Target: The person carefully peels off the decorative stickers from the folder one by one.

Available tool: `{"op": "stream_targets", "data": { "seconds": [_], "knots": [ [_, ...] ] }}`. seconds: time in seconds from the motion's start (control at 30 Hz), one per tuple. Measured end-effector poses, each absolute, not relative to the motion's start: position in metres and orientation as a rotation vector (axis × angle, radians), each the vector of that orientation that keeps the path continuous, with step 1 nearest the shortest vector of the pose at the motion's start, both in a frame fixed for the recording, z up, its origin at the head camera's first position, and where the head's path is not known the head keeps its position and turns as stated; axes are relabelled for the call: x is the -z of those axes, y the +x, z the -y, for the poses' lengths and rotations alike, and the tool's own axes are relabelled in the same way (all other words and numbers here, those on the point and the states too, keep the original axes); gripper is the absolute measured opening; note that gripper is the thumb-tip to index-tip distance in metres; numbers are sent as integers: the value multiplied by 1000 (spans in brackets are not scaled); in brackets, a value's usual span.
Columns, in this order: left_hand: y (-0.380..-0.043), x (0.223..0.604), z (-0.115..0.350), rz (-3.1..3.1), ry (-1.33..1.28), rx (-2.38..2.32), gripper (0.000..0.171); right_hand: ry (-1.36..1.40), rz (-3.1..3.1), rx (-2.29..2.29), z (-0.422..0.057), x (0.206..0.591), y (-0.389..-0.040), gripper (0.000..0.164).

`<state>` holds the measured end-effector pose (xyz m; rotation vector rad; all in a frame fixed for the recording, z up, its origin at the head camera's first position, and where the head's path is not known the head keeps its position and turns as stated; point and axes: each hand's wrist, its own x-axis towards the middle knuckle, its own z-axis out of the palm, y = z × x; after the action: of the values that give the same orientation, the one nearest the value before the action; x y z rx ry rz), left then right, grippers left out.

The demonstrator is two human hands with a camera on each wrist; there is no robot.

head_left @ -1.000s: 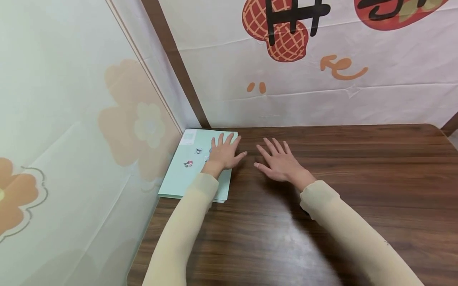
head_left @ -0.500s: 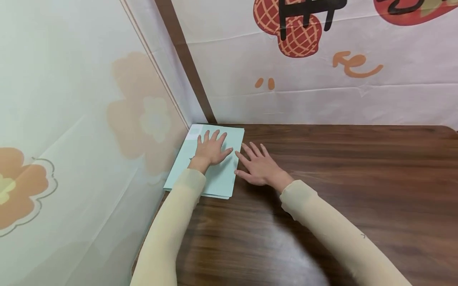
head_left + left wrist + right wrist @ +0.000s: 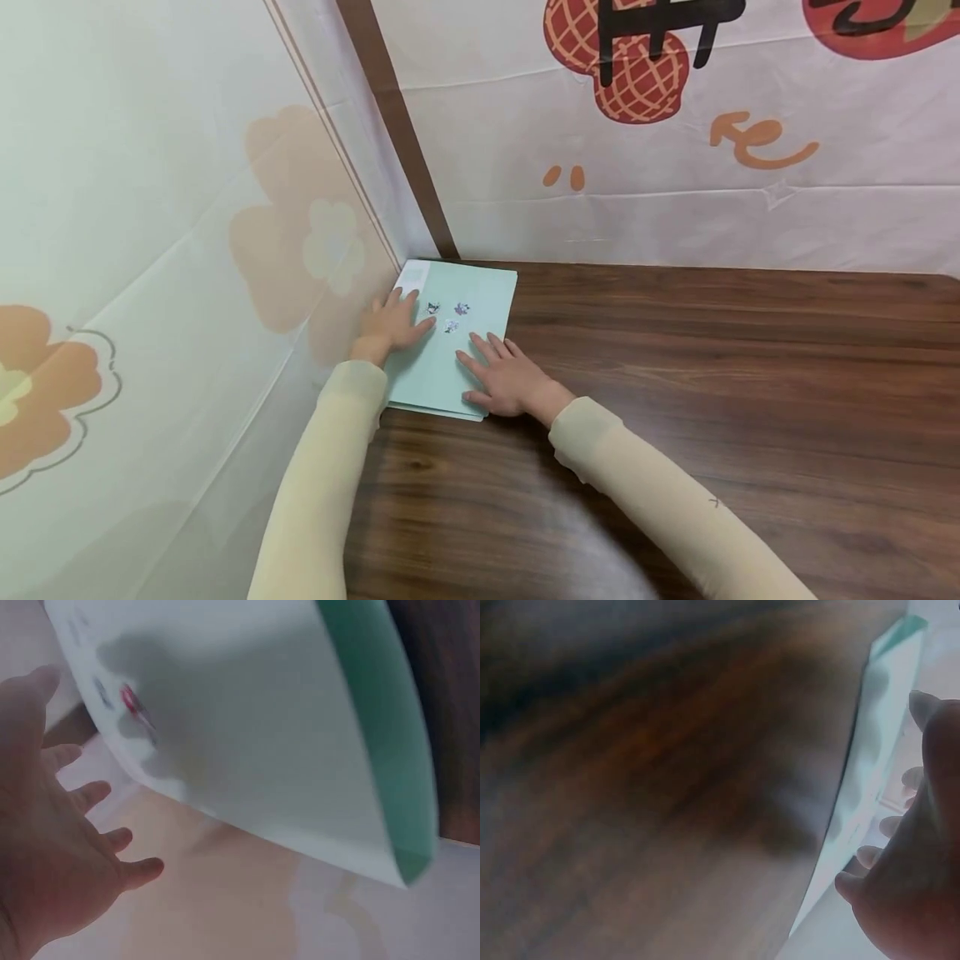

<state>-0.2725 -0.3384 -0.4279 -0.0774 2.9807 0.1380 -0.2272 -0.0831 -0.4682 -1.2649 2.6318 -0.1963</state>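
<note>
Likely screened-off indoor corner: creased printed hangings (image 3: 480, 133) bordering dark wood-grain table (image 3: 720, 375).

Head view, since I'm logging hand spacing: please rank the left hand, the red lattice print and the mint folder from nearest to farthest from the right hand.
1. Mint folder: nearest, its right edge under the right hand.
2. Left hand: over the folder's left edge.
3. Red lattice print: farthest, up on the back wall.
</note>
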Motion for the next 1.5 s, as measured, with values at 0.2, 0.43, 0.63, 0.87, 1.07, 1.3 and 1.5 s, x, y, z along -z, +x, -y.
{"op": "stream_targets", "data": {
  "seconds": [0.2, 0.43, 0.63, 0.87, 1.07, 1.3, 1.5],
  "knots": [
    [-258, 432, 358, -2933, -168, -252, 75, -1289, -2597, 136, 88, 474, -219, 69],
    [-251, 444, 367, -2863, -199, -390, 77, -1281, -2550, 129, 91, 479, -213, 66],
    [-249, 446, 368, -2838, -138, -401, 76, -1253, -2529, 123, 89, 481, -213, 66],
    [-252, 443, 360, -2811, -113, -376, 77, -1230, -2500, 132, 80, 474, -217, 68],
    [-254, 437, 352, -2780, -111, -351, 79, -1212, -2476, 154, 73, 469, -221, 68],
    [-258, 427, 344, -2712, -97, -336, 82, -1210, -2458, 163, 62, 464, -226, 68],
    [-254, 424, 335, -2702, -36, -299, 84, -1186, -2471, 188, 48, 469, -228, 68]
  ]
}}
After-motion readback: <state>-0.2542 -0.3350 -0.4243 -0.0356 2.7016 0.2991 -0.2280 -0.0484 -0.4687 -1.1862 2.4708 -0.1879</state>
